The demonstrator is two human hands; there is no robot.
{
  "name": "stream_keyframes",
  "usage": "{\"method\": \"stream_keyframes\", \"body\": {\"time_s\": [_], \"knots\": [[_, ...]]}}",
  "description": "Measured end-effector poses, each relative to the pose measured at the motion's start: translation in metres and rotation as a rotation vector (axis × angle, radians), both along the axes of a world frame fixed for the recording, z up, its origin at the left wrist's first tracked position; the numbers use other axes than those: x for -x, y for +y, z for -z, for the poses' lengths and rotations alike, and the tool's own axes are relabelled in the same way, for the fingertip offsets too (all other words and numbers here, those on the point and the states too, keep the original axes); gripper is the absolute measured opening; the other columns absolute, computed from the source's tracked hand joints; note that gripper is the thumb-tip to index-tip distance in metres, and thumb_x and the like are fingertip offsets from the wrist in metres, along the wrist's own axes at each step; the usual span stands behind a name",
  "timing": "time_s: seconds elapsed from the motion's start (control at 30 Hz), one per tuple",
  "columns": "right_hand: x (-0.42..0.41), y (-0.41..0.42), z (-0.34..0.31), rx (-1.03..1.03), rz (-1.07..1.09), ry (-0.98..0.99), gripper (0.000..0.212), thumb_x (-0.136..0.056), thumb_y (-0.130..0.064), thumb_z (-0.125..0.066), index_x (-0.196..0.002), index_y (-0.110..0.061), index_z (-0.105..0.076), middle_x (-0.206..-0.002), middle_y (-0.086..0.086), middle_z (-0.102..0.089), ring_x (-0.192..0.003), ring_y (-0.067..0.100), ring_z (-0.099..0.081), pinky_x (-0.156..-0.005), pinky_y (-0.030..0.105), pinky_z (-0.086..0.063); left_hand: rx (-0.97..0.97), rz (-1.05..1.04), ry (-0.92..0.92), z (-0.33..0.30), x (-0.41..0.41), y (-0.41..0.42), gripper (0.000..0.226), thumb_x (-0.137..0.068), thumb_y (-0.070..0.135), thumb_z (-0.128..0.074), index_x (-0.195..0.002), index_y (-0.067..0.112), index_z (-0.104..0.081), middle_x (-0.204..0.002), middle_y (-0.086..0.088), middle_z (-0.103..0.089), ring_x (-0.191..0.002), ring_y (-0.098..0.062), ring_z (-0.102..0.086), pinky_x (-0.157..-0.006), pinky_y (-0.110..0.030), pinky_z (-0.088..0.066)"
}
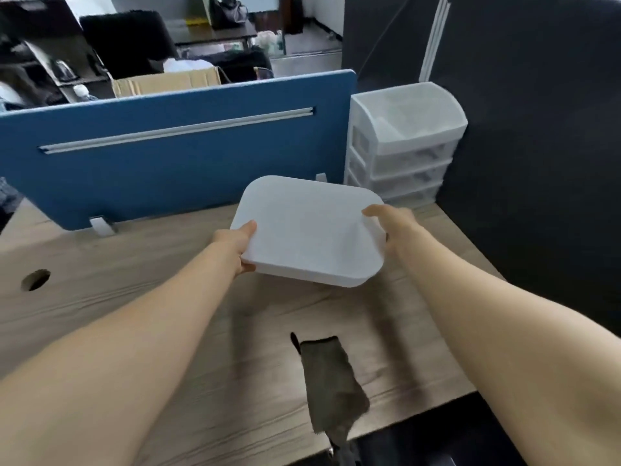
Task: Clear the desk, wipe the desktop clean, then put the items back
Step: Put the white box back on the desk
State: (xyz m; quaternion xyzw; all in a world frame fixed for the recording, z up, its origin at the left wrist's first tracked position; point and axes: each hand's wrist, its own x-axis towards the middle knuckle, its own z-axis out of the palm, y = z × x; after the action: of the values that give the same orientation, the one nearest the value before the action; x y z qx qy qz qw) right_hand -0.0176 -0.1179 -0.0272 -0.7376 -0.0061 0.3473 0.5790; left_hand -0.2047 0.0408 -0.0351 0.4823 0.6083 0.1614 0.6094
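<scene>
Fingers of the left hand [239, 245] curl round the left edge of a white rounded-square tray [311, 230], thumb on top and the rest tucked beneath; those of the right hand [391, 227] clamp on its right edge the same way, thumb lying across the upper face. Both hands hold the tray just right of the frame's centre, turned underside-up or lid-like, so what it is exactly I cannot tell. Its near edge seems to sit just off the wooden bench [134, 297], though contact at the far side is hidden.

A dark grey cloth [331, 385] lies crumpled at the lower centre, draped over the near edge of the bench. A white plastic drawer unit [406, 142] stands at the upper right, against the blue partition [168, 156].

With the cloth set down and the bench mostly bare, this reads as the putting-back stage, or possibly the last of the clearing; the frame alone does not settle it. If it is going back, the next move calls for lowering the tray level, both sides together, onto the free wood near the drawer unit, then loosening both grips.
</scene>
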Motion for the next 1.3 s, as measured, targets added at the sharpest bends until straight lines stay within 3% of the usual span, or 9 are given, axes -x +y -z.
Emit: {"method": "stream_keyframes", "body": {"time_s": [0.1,0.23,0.4,0.53,0.67,0.93,1.03,1.17,1.3], "knots": [[-0.026,0.041,0.005,0.023,-0.083,0.037,0.055,-0.08,-0.017,-0.069,-0.128,-0.007,-0.044,-0.105,0.012,-0.057,-0.092,0.034,-0.059,-0.09,0.051,-0.049,0.035,-0.078,0.001,0.007,-0.019,0.023,0.054,-0.087,0.036,-0.066,-0.129,0.006,-0.048,-0.12,-0.011,-0.058,-0.097,-0.031,-0.059,-0.068,-0.043,-0.051],[-0.064,0.085,0.022,0.077,-0.2,0.039,0.056,-0.078,-0.021,-0.069,-0.129,-0.008,-0.048,-0.115,0.014,-0.06,-0.099,0.036,-0.06,-0.093,0.051,-0.048,0.091,-0.175,-0.049,0.024,-0.047,0.043,0.046,-0.089,0.03,-0.065,-0.125,0.004,-0.05,-0.11,-0.01,-0.058,-0.09,-0.027,-0.057,-0.07,-0.042,-0.049],[-0.089,0.117,0.043,0.128,-0.238,-0.056,0.048,-0.081,-0.017,-0.065,-0.126,-0.008,-0.05,-0.11,0.011,-0.061,-0.093,0.033,-0.06,-0.078,0.039,-0.05,0.149,-0.224,-0.07,0.046,-0.068,0.055,0.041,-0.09,0.027,-0.064,-0.123,0.005,-0.051,-0.112,-0.01,-0.059,-0.089,-0.026,-0.057,-0.071,-0.043,-0.051],[-0.1,0.13,0.055,0.149,-0.256,-0.112,0.062,-0.078,-0.017,-0.063,-0.132,-0.009,-0.036,-0.121,0.012,-0.055,-0.1,0.034,-0.058,-0.08,0.041,-0.05,0.181,-0.238,-0.056,0.065,-0.083,0.064,0.028,-0.093,0.022,-0.06,-0.116,0.009,-0.051,-0.103,-0.009,-0.058,-0.087,-0.026,-0.057,-0.078,-0.045,-0.052],[-0.108,0.139,0.071,0.244,-0.289,-0.187,0.08,-0.082,-0.018,-0.06,-0.144,-0.01,-0.01,-0.131,0.008,-0.044,-0.111,0.032,-0.052,-0.09,0.043,-0.048,0.2,-0.241,-0.055,0.08,-0.096,0.066,0.016,-0.095,0.015,-0.054,-0.11,0.013,-0.049,-0.082,-0.005,-0.055,-0.068,-0.019,-0.053,-0.065,-0.041,-0.05],[-0.113,0.141,0.1,0.425,-0.452,-0.389,0.073,-0.086,-0.021,-0.062,-0.143,-0.004,-0.02,-0.142,0.011,-0.03,-0.126,0.031,-0.042,-0.095,0.036,-0.042,0.176,-0.187,0.039,0.1,-0.1,0.061,0.022,-0.096,0.015,-0.05,-0.117,0.012,-0.05,-0.089,-0.003,-0.058,-0.068,-0.017,-0.054,-0.055,-0.031,-0.046],[-0.112,0.138,0.103,0.463,-0.571,-0.543,0.075,-0.087,-0.028,-0.062,-0.145,-0.004,-0.02,-0.147,0.013,-0.021,-0.137,0.03,-0.026,-0.105,0.036,-0.033,-0.07,-0.035,0.23,0.106,-0.091,0.063,0.049,-0.093,0.022,-0.054,-0.138,0.011,-0.037,-0.128,-0.008,-0.05,-0.104,-0.028,-0.056,-0.08,-0.034,-0.049],[-0.107,0.122,0.102,0.396,-0.823,-0.853,0.086,-0.085,-0.045,-0.064,-0.15,-0.015,-0.017,-0.153,0.006,-0.009,-0.142,0.025,-0.004,-0.114,0.034,-0.015,-0.628,0.393,0.448,0.101,-0.071,0.061,0.069,-0.089,0.033,-0.062,-0.147,0.022,-0.027,-0.15,-0.004,-0.022,-0.136,-0.023,-0.03,-0.109,-0.034,-0.028],[-0.104,0.109,0.102,0.421,-1.168,-0.887,0.1,-0.071,-0.054,-0.075,-0.149,-0.024,-0.019,-0.153,0.003,-0.007,-0.14,0.023,-0.004,-0.114,0.035,-0.017,-0.648,0.781,0.526,0.104,-0.064,0.062,0.091,-0.078,0.044,-0.072,-0.15,0.028,-0.021,-0.158,0.009,-0.003,-0.145,-0.015,-0.002,-0.117,-0.038,-0.017]]}}
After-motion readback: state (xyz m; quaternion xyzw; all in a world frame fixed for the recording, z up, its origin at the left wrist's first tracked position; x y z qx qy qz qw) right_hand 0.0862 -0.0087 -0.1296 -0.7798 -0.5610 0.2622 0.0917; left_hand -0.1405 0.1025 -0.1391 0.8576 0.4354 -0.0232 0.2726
